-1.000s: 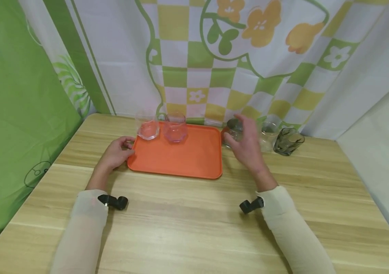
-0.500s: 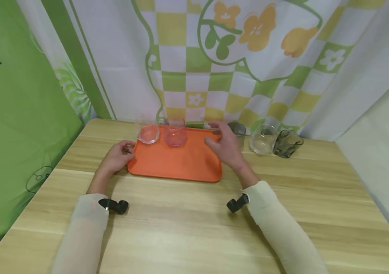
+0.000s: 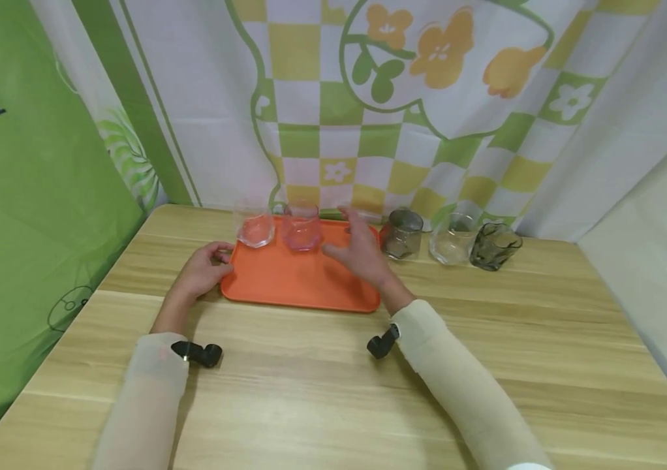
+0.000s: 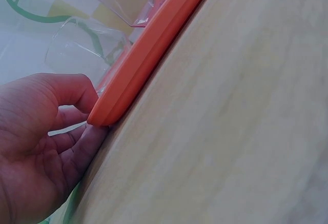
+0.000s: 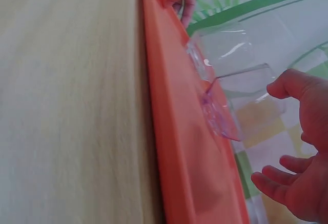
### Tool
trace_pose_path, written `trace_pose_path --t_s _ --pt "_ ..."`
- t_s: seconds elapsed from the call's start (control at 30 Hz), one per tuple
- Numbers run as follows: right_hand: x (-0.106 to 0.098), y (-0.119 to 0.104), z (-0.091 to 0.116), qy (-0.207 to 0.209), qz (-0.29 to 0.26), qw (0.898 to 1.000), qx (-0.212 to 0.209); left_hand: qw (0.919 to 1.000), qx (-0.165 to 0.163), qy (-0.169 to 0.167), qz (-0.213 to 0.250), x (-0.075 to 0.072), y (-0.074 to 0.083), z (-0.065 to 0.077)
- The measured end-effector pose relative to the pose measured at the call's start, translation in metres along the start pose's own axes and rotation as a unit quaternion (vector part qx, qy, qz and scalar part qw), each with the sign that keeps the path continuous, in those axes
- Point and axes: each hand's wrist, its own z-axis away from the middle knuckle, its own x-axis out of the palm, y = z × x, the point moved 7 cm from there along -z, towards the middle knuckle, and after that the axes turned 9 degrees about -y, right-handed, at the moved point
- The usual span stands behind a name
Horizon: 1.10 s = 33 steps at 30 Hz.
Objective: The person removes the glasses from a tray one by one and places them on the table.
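An orange tray (image 3: 304,284) lies on the wooden table. My left hand (image 3: 200,269) grips its left edge; in the left wrist view the thumb and fingers (image 4: 82,147) close on the tray's corner. A clear glass (image 3: 256,231) and a pinkish glass (image 3: 301,236) stand upright along the tray's back side. My right hand (image 3: 363,251) hovers over the tray's right half, thumb and fingers spread and holding nothing. In the right wrist view its fingers reach toward the pinkish glass (image 5: 225,114), with a gap between them.
To the right of the tray stand a grey glass (image 3: 402,236), a clear glass (image 3: 449,243) and a dark, wavy-sided glass (image 3: 493,248). A patterned curtain (image 3: 339,137) hangs right behind the table, and a green cloth (image 3: 34,196) hangs on the left.
My right hand has moved left from beside the grey glass to over the tray, close to the pinkish glass. The left hand stays at the tray's left edge.
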Motion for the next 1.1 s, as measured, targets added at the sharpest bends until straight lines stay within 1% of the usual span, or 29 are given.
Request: trace_pose_path --t_s 0.1,0.2,0.43,0.53,0.67,0.73,0.77,0.8,0.93,0.97,1.03,1.1 --pt "0.008 0.001 -0.004 -0.001 0.021 1.000 0.006 1.0000 0.009 0.000 0.003 0.000 0.001 0.001" --pt "0.017 0.003 -0.008 -0.007 0.025 0.999 0.019 0.9998 0.017 0.001 0.006 0.001 0.003 0.001" --pt "0.034 0.007 -0.016 -0.007 -0.017 0.999 0.039 0.9999 0.012 -0.003 0.009 0.001 0.000 0.001" --pt "0.040 0.004 -0.021 -0.004 -0.030 0.999 0.036 0.9999 0.013 -0.001 0.011 0.000 -0.001 0.000" --pt "0.046 -0.002 -0.029 0.005 -0.061 0.998 0.012 0.9998 0.018 0.000 0.012 -0.001 0.000 -0.001" --pt "0.050 -0.002 -0.032 0.005 -0.070 0.997 0.009 0.9997 0.017 -0.003 0.016 -0.001 0.003 0.001" --pt "0.052 -0.001 -0.034 0.005 -0.073 0.997 0.009 0.9997 0.016 -0.004 0.018 -0.001 0.008 0.003" --pt "0.054 0.000 -0.035 0.005 -0.072 0.997 0.012 0.9996 0.016 -0.007 0.020 -0.001 0.013 0.006" --pt "0.059 0.004 -0.037 0.009 -0.052 0.998 0.033 0.9996 0.015 -0.008 0.021 0.000 0.012 0.005" --pt "0.060 0.005 -0.037 0.009 -0.048 0.998 0.036 0.9997 0.015 -0.006 0.019 0.000 0.010 0.004" --pt "0.061 0.006 -0.038 0.009 -0.039 0.998 0.042 0.9997 0.015 -0.002 0.017 0.000 0.000 -0.001" --pt "0.062 0.007 -0.039 0.006 -0.035 0.998 0.048 0.9998 0.016 -0.002 0.015 0.001 0.002 0.000"
